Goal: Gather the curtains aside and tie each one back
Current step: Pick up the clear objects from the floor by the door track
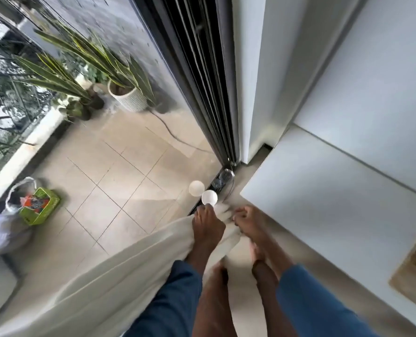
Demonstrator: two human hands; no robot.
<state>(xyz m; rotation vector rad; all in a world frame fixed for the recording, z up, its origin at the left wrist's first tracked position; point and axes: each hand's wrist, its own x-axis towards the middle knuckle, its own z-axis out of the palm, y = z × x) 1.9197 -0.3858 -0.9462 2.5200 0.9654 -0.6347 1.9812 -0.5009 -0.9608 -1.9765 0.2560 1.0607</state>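
**A:** Starting closest in, where is the curtain?

**B:** The curtain (129, 271) is a pale, sheer length gathered into a rope. Its long axis runs on a diagonal from the lower left corner, up and to the right, and ends at the hands.

**A:** Which hand has it?

**B:** Both reach forward from blue sleeves. The left hand (208, 227) lies on top of the gathered cloth with its fingers curled over it, gripping. The right hand (247, 221) is just beside it at the bunched tip. Its fingers are curled inward and seem to pinch the end, though blur softens them.

**A:** So the cloth trails away to the left?

**B:** Yes, away from the left hand and back past the person. The right hand is nearer the free end, so I'd judge it leads the wrap.

**A:** And beyond the hands?

**B:** A white ball (209, 197) touches the left fingertips. I can't tell if it belongs to a tie-back. Past it, the dark door frame (202, 81) rises beside the white wall (250, 69).
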